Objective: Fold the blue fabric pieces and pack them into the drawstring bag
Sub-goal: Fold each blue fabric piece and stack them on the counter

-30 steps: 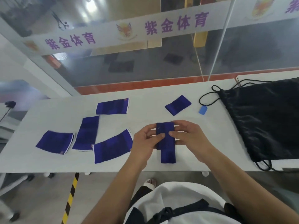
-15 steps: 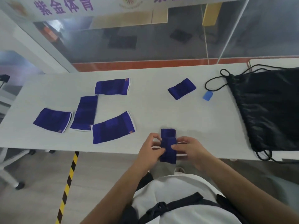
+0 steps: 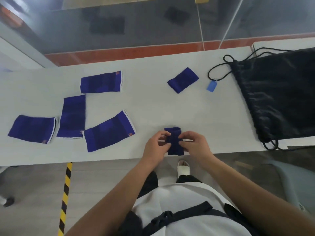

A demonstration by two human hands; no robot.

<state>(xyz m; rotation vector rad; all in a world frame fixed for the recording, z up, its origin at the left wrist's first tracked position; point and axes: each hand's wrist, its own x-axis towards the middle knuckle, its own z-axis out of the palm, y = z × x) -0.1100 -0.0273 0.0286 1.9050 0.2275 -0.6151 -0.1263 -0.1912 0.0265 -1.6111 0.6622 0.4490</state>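
Bare forearms, white shirt (image 3: 184, 200), black buckled strap (image 3: 172, 216), dark trousers (image 3: 150, 184), white shoe (image 3: 183, 168).

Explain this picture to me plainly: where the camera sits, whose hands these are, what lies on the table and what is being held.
There is no machine here. A person wears a camera on the head, so the view looks down over their own chest and arms. The left hand and right hand together pinch a narrow blue cloth at the near edge of the white table, partway through folding it. To the left lie four flat blue pieces, among them the nearest flat piece. Farther back lies one small folded piece. On the right lies a black drawstring bag, flat, with its cord looped beside a little blue tag. Nothing can be seen going into the bag yet.
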